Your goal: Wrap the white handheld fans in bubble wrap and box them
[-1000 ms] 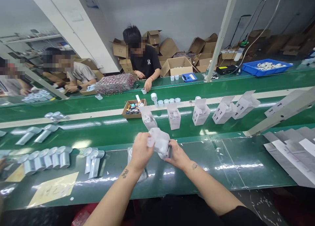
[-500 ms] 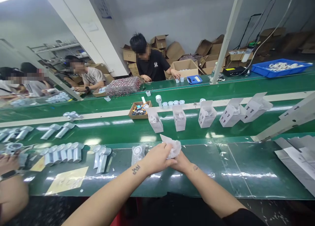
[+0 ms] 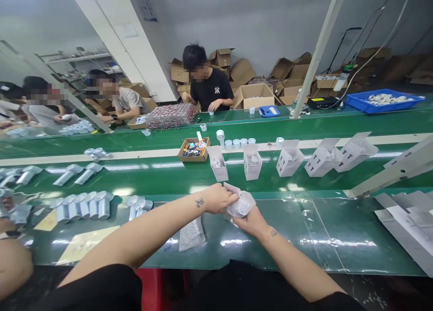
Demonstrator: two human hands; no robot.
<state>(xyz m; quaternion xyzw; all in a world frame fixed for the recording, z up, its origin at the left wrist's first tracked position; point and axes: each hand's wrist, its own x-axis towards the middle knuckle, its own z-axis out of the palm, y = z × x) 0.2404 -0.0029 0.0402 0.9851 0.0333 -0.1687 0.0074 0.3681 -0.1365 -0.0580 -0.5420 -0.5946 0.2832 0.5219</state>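
Both hands are at a small white box with a translucent plastic-wrapped item (image 3: pixel 242 206) bulging from its top, held above the near green work surface. My left hand (image 3: pixel 218 199) is closed at the box's left side, by the raised flap (image 3: pixel 231 188); its fingertips are partly hidden. My right hand (image 3: pixel 251 221) wraps the box from the right and below. Under my left forearm lies a clear bubble-wrap bag (image 3: pixel 192 234), its upper part covered by the arm. Beyond my hands stand several open white boxes (image 3: pixel 253 166) with plastic-wrapped contents.
Grey-blue handheld parts (image 3: pixel 84 207) line the left side. A small carton of mixed parts (image 3: pixel 194 150) sits ahead. Flat white cartons (image 3: pixel 406 229) and a slanted metal post (image 3: pixel 382 178) are at right. A co-worker's arm (image 3: pixel 15 252) rests at left; another person (image 3: pixel 211 87) works opposite.
My hands have moved slightly right with the box, and the wrapped item's top now shows more. My left forearm now crosses over the bubble-wrap bag. The person opposite has drawn a cup closer.
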